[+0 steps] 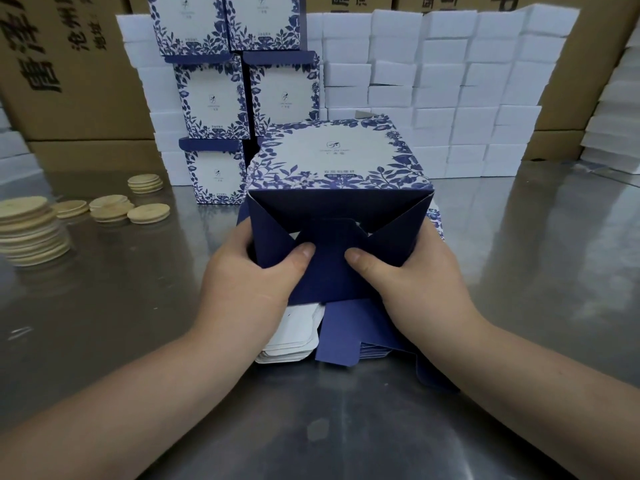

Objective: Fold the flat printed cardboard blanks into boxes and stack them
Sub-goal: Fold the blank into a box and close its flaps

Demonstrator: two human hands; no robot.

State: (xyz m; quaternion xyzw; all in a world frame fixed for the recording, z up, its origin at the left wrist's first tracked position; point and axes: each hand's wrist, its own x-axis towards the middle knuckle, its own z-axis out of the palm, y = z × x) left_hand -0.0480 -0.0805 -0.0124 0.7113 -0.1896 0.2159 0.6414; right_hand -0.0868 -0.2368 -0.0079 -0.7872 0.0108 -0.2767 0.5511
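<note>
A blue-and-white floral printed box (332,157) lies on its side in front of me, its dark blue end flaps (332,216) facing me and partly folded in. My left hand (249,282) grips the box's left side, thumb pressing on a flap. My right hand (408,275) grips the right side, thumb pressing the flap beside it. Beneath the box lies a pile of flat blanks (294,341), white and blue edges showing. Finished boxes (214,98) stand stacked in columns behind, on the left.
The work surface is a shiny metal table (138,306). Round wooden lids (31,230) sit in piles at the left. A wall of white foam blocks (450,98) and large brown cartons (69,81) closes off the back.
</note>
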